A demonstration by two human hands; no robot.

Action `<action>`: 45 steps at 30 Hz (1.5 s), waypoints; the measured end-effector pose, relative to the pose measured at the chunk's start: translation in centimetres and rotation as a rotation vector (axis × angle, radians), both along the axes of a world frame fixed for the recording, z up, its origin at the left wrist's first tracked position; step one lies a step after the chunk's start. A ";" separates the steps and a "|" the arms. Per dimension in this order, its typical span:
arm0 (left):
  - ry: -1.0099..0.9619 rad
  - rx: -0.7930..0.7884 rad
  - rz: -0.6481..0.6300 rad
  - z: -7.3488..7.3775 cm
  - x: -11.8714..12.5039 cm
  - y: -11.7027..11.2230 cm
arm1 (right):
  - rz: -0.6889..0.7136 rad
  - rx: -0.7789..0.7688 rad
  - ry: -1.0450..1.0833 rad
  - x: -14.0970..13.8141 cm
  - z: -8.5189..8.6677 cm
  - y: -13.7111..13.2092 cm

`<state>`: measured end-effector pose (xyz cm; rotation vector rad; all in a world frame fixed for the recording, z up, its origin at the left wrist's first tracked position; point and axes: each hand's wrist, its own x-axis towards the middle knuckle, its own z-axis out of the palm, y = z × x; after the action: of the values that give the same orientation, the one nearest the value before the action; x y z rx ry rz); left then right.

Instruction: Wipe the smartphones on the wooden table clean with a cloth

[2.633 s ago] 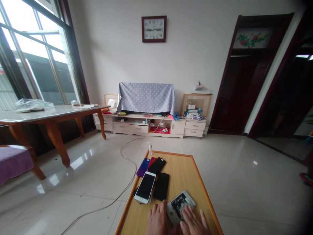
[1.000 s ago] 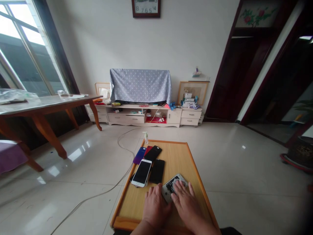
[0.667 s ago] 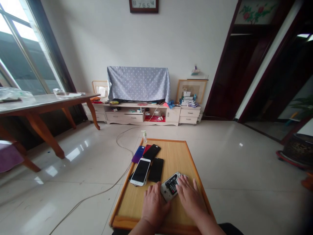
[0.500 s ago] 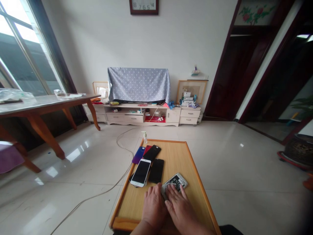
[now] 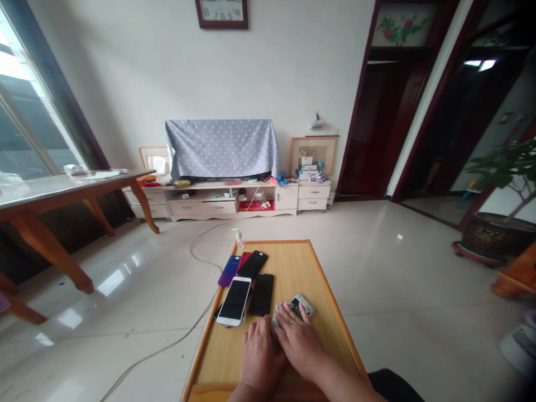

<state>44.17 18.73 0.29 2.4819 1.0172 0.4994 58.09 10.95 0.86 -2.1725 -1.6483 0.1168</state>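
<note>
A phone with its back off (image 5: 307,305) lies at the near right of the small table, its dark battery partly showing. My right hand (image 5: 298,334) lies over it, fingers together and pressing a pale cloth-like piece (image 5: 278,310) onto the phone's face. Curled at the phone's near left edge, my left hand (image 5: 260,349) is closed and steadies it; its fingertips are partly hidden. Left of the hands are a white phone (image 5: 234,300), face up on another device, and a black phone (image 5: 261,295). Behind them overlap a black phone (image 5: 253,263), a red phone (image 5: 243,261) and a blue-purple phone (image 5: 229,271).
The wooden table (image 5: 293,262) has a raised orange-brown rim. A small pump bottle (image 5: 238,239) stands at its far left corner. A cable (image 5: 167,349) runs over the tiled floor at left. A low cabinet (image 5: 201,207) stands against the wall.
The view has turned to the right, so the scene sits further left. My right hand and the pale piece have shifted slightly over the phone. My left hand stays at its edge.
</note>
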 end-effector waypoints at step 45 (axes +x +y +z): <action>-0.014 -0.014 0.021 -0.1 -0.1 -0.1 | -0.187 0.002 -0.170 2.6 -2.4 -3.3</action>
<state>44.09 18.67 0.20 2.4542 1.0388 0.5135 60.68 7.64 -1.51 -2.3779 -1.5200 -0.1262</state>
